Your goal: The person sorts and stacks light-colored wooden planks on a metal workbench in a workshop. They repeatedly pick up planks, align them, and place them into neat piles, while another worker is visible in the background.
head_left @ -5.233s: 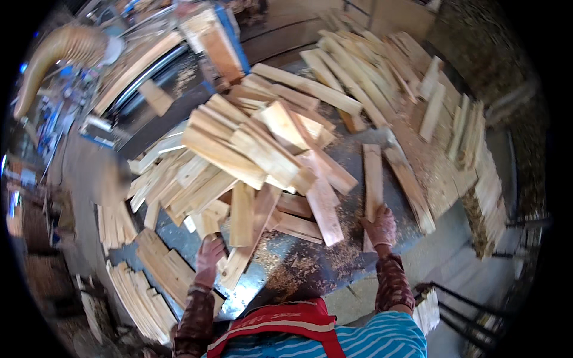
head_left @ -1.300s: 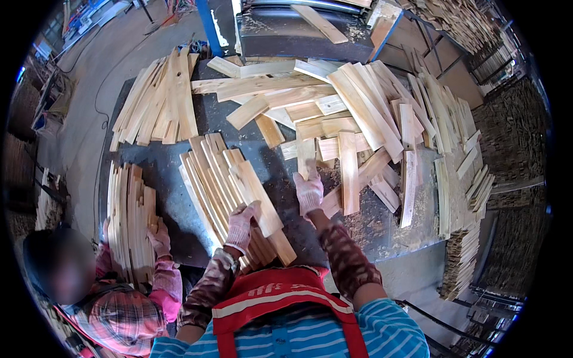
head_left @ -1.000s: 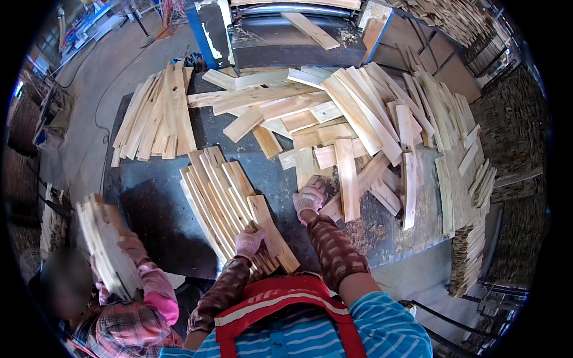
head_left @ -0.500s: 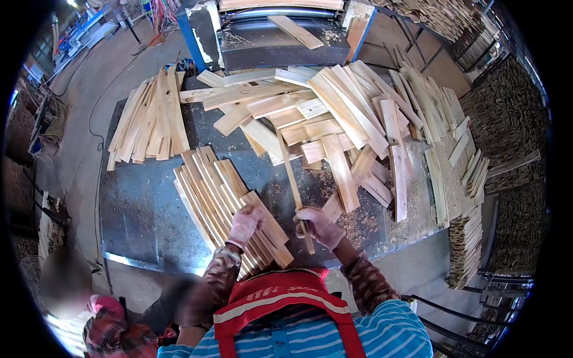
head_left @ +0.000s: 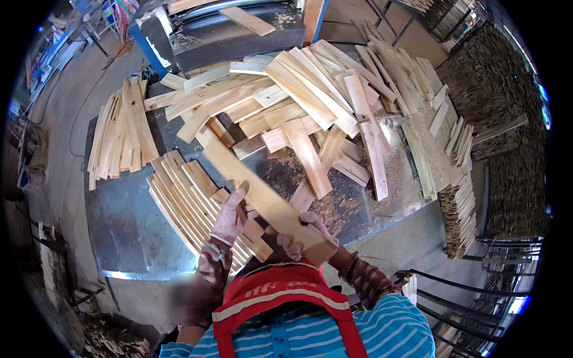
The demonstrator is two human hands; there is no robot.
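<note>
A wooden board [head_left: 268, 206] slants across the front of me, its broad face turned up. Around its near end my gloved right hand [head_left: 307, 234] is closed, thumb on one edge and fingers on the other. My gloved left hand [head_left: 231, 216] grips the board's left edge farther up, fingertips at that edge. Beneath and left of my left hand lies a row of boards [head_left: 182, 203] packed side by side on the metal table [head_left: 125, 230]. Beyond the held board spreads a loose heap of boards [head_left: 304, 89].
Another bundle of boards [head_left: 122, 134] lies at the table's far left. Behind the heap stands a machine [head_left: 239, 45] with one board [head_left: 248, 21] on its bed. Sawdust [head_left: 334, 206] covers part of the table. More stacked wood [head_left: 456, 218] stands at the right.
The board in my right hand has turned from edge-on to broad face up and now slants to the far left. My left hand has come off the row of boards onto it.
</note>
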